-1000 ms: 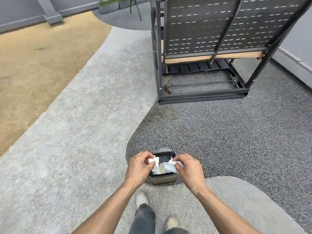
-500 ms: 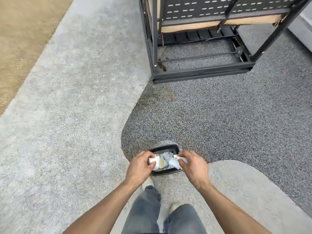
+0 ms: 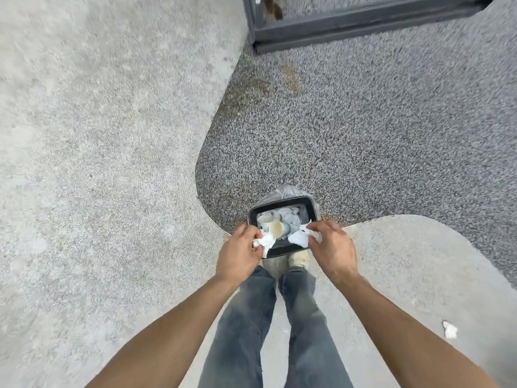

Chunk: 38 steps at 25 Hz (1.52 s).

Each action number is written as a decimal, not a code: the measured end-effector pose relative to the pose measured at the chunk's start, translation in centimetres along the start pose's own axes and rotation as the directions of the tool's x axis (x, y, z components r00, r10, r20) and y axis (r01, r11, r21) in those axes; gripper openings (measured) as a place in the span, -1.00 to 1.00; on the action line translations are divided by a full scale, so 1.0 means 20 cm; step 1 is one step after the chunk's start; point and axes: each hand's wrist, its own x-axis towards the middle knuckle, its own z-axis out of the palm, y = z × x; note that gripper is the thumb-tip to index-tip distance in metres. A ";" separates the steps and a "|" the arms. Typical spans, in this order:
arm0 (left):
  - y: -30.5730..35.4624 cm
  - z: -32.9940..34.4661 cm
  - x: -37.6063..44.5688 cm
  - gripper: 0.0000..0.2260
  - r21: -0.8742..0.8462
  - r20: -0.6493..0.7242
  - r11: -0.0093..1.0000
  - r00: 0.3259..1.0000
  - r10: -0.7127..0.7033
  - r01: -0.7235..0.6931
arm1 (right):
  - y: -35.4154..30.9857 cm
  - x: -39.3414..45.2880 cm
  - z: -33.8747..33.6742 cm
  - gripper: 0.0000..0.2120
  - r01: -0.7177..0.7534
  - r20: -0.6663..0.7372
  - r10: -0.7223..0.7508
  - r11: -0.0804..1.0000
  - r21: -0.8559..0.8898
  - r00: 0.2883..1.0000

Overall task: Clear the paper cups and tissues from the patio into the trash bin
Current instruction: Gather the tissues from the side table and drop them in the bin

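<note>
Tissues (image 3: 267,242) pinched in fingers (image 3: 253,238) over bin (image 3: 279,204).

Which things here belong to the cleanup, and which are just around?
Job: trash bin, cups inside it, tissue in left hand, tissue in right hand, stray tissue on the ground.
Around: metal furniture frame, brown stain.

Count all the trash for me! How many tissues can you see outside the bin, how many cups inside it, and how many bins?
Tissues outside the bin: 3, one in the left hand, one in the right hand, one on the ground
Paper cups in the bin: 2 plainly showing
Trash bins: 1
Total: 6
</note>
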 end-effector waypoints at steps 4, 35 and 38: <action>-0.17 0.34 0.28 -0.82 0.086 -0.005 0.992 0.996 -0.088 0.088 | 0.19 0.26 0.32 -0.78 -0.022 0.057 0.026 0.997 -0.071 0.998; 0.17 -0.17 0.03 -0.71 -0.002 -0.236 1.000 0.971 -0.027 0.028 | -0.16 0.13 -0.33 -0.58 0.389 -0.119 -0.433 0.880 -0.273 0.894; 0.31 -0.48 -0.20 -0.59 0.073 -0.362 0.993 0.925 0.117 -0.097 | -0.41 -0.02 -0.63 -0.52 0.490 -0.161 -0.557 0.810 -0.323 0.814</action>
